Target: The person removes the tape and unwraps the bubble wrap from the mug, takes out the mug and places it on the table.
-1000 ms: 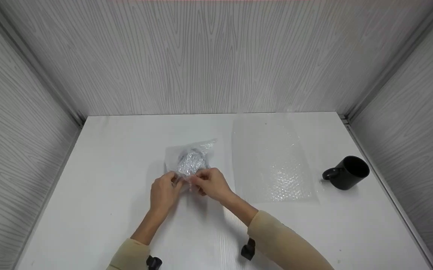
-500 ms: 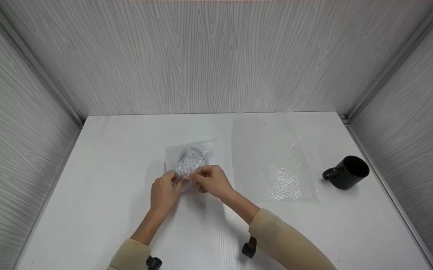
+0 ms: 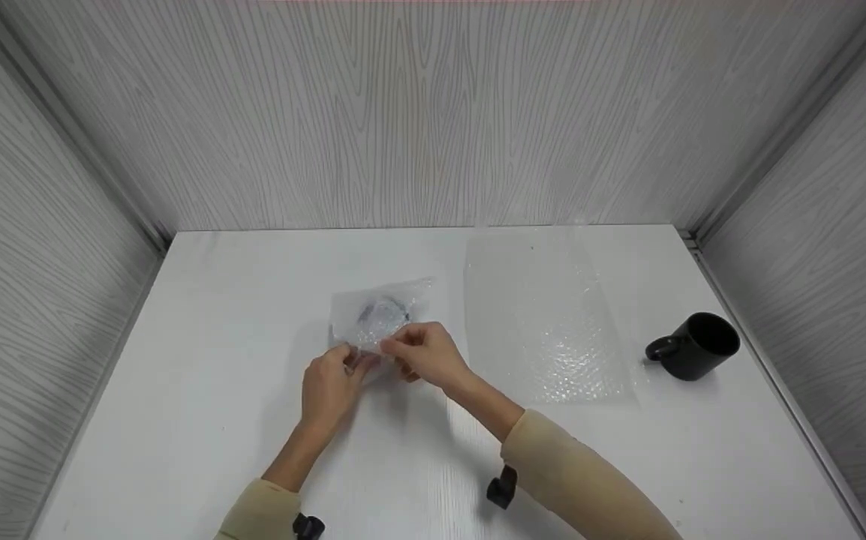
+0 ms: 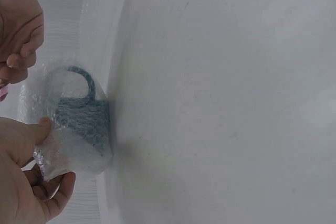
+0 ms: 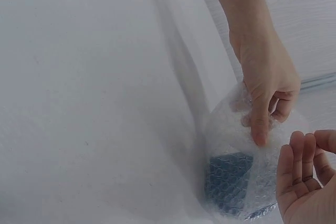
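A dark bluish mug [image 4: 81, 114] with a ring-shaped handle shows through the bubble wrap [image 3: 347, 307] around it. My left hand [image 3: 330, 384] grips the wrap's near left edge; the left wrist view has its thumb on top of the plastic and its fingers below. To its right, my right hand [image 3: 429, 356] pinches the near edge of the wrap with thumb and forefinger. Both hands [image 5: 270, 72] are close together in the right wrist view. Most of the mug's body is blurred by the bubbles, and its near side lies partly behind the hands.
A flat sheet of bubble wrap [image 3: 545, 322] lies right of the hands on the white table [image 3: 200, 390]. Farther right, a black mug [image 3: 696, 345] lies tilted, handle to the left. Wood-grain panels [image 3: 403, 112] stand behind and on both sides.
My right hand has moved a little away from me, drawing the near flap of the wrap forward over the mug. The left hand has stayed almost in place.
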### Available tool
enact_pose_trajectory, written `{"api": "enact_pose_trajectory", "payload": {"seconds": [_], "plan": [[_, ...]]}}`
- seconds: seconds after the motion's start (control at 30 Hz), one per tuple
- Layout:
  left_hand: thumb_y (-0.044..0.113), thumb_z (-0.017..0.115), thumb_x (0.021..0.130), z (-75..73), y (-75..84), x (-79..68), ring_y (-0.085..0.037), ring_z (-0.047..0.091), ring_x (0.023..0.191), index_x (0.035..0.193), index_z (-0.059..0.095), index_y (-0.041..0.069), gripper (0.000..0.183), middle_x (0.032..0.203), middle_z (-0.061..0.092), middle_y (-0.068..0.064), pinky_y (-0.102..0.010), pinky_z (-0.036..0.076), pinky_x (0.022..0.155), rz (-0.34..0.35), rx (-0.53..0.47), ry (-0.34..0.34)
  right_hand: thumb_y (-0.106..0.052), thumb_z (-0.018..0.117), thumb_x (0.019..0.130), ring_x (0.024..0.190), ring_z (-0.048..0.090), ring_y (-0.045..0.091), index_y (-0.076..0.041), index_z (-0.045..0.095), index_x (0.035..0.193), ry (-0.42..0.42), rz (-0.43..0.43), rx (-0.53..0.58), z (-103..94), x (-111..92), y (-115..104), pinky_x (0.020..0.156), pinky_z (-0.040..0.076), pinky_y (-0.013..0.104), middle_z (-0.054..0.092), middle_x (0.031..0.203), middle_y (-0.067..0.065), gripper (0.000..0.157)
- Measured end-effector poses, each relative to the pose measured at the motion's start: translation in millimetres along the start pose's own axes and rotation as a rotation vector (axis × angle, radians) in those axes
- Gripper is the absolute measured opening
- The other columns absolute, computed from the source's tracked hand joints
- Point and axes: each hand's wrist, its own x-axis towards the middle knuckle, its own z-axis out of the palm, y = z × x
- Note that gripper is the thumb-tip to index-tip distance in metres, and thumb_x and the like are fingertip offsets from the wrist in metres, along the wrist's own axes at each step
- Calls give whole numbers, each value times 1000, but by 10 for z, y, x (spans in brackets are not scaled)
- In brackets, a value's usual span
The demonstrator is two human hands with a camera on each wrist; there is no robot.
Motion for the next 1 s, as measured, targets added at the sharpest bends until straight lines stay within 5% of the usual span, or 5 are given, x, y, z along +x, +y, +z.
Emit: {"api": "enact_pose_trajectory", "payload": {"seconds": [0.23, 1.0], "plan": [[26, 81, 94, -1, -2, 8, -12, 52, 62, 80, 66, 9, 26, 73, 73, -5, -23, 39, 59, -16, -8, -9, -24, 74, 97, 63, 61, 11, 0, 77, 97, 2, -3, 0, -39, 26, -57, 58, 54, 23, 63, 71, -4, 24], [25, 79, 95, -4, 8, 1, -11, 49, 61, 80, 67, 9, 25, 69, 68, -2, -22, 36, 58, -18, -8, -19, -26, 73, 98, 60, 62, 10, -1, 76, 97, 15, -29, -41, -117, 194, -216, 58, 53, 22, 61, 70, -4, 25]]}}
